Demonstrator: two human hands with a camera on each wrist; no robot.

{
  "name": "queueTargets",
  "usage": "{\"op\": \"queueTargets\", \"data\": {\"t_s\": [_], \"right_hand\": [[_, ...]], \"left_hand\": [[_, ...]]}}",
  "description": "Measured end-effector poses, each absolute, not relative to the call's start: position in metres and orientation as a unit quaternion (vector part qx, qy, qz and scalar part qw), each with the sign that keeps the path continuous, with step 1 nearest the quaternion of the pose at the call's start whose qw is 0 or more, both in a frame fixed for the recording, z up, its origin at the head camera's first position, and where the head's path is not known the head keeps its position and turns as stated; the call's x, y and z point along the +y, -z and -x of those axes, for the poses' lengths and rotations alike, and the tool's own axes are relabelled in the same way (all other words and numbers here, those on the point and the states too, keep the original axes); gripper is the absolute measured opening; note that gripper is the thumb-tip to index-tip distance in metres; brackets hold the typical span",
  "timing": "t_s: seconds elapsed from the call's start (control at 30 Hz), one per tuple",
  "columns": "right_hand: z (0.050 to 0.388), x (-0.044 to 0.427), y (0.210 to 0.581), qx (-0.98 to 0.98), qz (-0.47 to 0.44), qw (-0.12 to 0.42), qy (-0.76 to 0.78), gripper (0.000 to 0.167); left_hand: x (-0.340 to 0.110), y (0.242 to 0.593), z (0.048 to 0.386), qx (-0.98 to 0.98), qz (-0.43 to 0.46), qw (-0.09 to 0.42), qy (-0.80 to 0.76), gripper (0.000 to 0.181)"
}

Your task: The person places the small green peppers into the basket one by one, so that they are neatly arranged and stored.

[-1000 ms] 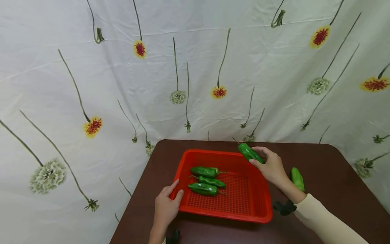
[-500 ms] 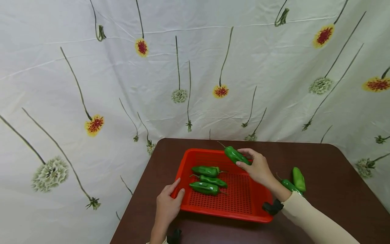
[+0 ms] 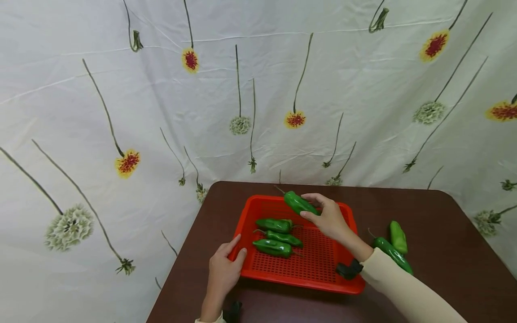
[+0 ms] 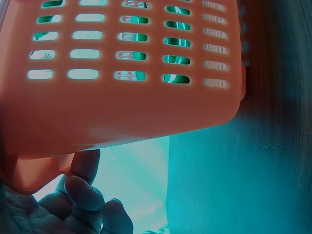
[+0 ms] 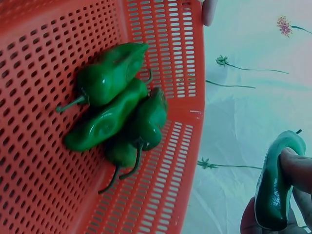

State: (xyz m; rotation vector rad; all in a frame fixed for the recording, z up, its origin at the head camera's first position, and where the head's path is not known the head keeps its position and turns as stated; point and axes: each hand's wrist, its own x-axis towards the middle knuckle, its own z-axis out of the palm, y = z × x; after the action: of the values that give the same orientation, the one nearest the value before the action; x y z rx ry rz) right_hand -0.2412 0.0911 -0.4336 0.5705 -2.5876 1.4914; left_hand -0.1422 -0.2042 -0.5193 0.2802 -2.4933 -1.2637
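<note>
A red plastic basket (image 3: 307, 283) with a perforated floor stands on the table. My left hand (image 3: 223, 268) grips its left rim; in the left wrist view, curled fingers (image 4: 85, 195) show below the rim. My right hand (image 3: 329, 218) holds a green pepper (image 3: 299, 202) above the far part of the basket, thumb on one side and fingers on the other, its stem pointing up and left. Several green peppers (image 3: 278, 238) lie together in the left half of the basket. In the right wrist view the held pepper (image 5: 275, 190) appears at right, apart from the basket wall.
Right of the basket, a dark green pepper (image 3: 391, 253) and a lighter green pepper (image 3: 398, 237) lie on the brown table (image 3: 444, 269). The right sleeve partly overlaps the darker one. Behind the table hangs a flower-print cloth (image 3: 202, 98).
My right hand has moved left with the pepper, from the basket's far right corner to over its far middle. The dark green pepper on the table has come into view. My left hand keeps its hold.
</note>
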Motion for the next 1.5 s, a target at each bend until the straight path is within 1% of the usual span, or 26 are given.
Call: {"op": "queueTargets", "data": {"t_s": [0.4, 0.83, 1.03, 1.33, 1.5], "right_hand": [[0.247, 0.067, 0.447, -0.845, -0.181, 0.013, -0.503, 0.046], [0.249, 0.047, 0.465, -0.866, -0.170, 0.008, -0.471, 0.046], [0.249, 0.041, 0.475, -0.874, -0.176, -0.013, -0.453, 0.045], [0.250, 0.037, 0.485, -0.871, -0.228, -0.030, -0.434, 0.044], [0.250, 0.036, 0.489, -0.870, -0.241, -0.056, -0.427, 0.042]], "left_hand": [[-0.203, 0.515, 0.144, -0.870, -0.082, 0.173, 0.455, 0.044], [-0.203, 0.519, 0.141, -0.871, -0.085, 0.168, 0.453, 0.045], [-0.204, 0.519, 0.141, -0.871, -0.087, 0.166, 0.453, 0.046], [-0.205, 0.516, 0.144, -0.875, -0.091, 0.168, 0.445, 0.045], [-0.204, 0.516, 0.143, -0.875, -0.098, 0.164, 0.446, 0.044]]}}
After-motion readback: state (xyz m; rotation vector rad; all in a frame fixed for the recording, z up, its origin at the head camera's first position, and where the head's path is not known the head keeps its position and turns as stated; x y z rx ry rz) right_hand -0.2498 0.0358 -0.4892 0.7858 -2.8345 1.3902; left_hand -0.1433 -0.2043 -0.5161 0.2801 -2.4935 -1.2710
